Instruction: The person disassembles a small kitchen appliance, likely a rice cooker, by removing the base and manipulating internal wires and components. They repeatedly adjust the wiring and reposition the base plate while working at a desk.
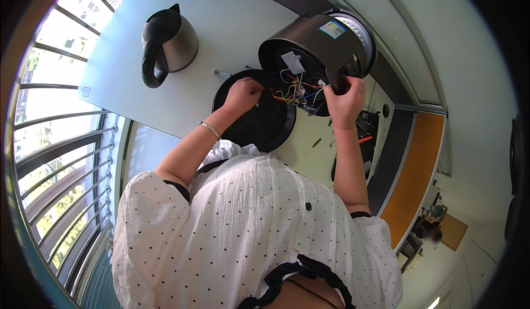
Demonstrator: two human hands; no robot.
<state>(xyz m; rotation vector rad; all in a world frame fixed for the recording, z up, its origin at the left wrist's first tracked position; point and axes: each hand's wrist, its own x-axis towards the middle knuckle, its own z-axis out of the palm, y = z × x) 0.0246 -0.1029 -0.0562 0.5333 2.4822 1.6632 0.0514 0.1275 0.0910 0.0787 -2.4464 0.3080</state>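
A brown-black rice cooker [309, 38] lies on its side at the table's far right, its underside uncovered. Red, yellow, blue and white wires [295, 91] hang out of that opening, with a pale sheet stuck inside. My right hand [348, 102] is closed around a dark handle-like part at the cooker's right side. A round black base cover [268, 132] lies in front of me like a shallow dish. Over it my left hand [243, 95] has its fingers pinched together near the wires. Something tiny shows below those fingertips, too small to name.
A steel kettle [179, 44] with a black lid and handle stands at the back left. A clear-handled screwdriver [222, 74] lies beside the cover. To the right is a black tool case [369, 124] with a red-handled tool. Window bars [66, 127] line the left.
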